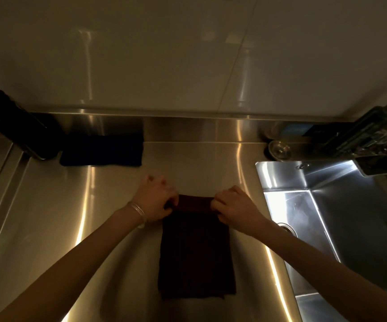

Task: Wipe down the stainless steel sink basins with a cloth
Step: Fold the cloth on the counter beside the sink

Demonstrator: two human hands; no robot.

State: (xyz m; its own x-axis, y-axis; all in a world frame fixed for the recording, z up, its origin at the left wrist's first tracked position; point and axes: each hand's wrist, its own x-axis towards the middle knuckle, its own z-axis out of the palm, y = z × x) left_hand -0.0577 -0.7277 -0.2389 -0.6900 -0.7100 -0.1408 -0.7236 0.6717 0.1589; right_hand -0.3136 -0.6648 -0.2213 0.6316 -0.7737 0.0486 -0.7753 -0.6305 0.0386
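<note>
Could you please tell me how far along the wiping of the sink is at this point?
Done: the cloth is out, but there is no sign that wiping has begun. In hand: the left hand and right hand grip the far edge of the dark red cloth over the steel counter, beside the sink basin. Left: taking the cloth into the basin and wiping it.

Cloth [196, 247] on counter [71, 228] — sink basin [350, 228] right, folded towel [102, 151] behind.
</note>
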